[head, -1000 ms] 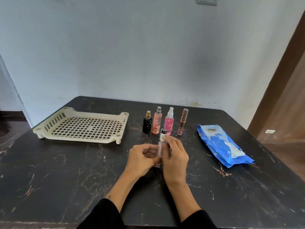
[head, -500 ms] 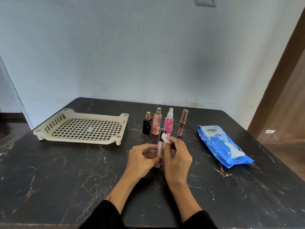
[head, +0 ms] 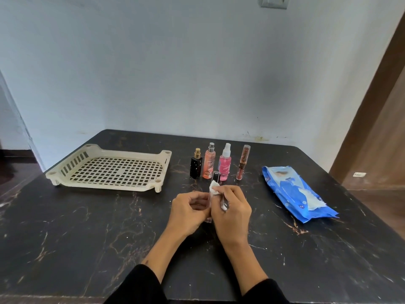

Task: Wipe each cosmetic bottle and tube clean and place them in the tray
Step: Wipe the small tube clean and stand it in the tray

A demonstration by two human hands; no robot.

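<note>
First tube under the wipe, tray empty

The left hand (head: pixel 189 208) grips a slim clear tube (head: pixel 215 176) upright above the counter (head: pixel 87 227), while the right hand (head: pixel 232 212) pinches a white wipe (head: pixel 214 187) against it (dark cap poking out on top). The tray (head: pixel 105 183) holds nothing; four bottles (head: pixel 221 163) stand unwiped in a row behind, so nearly everything is left.
</note>
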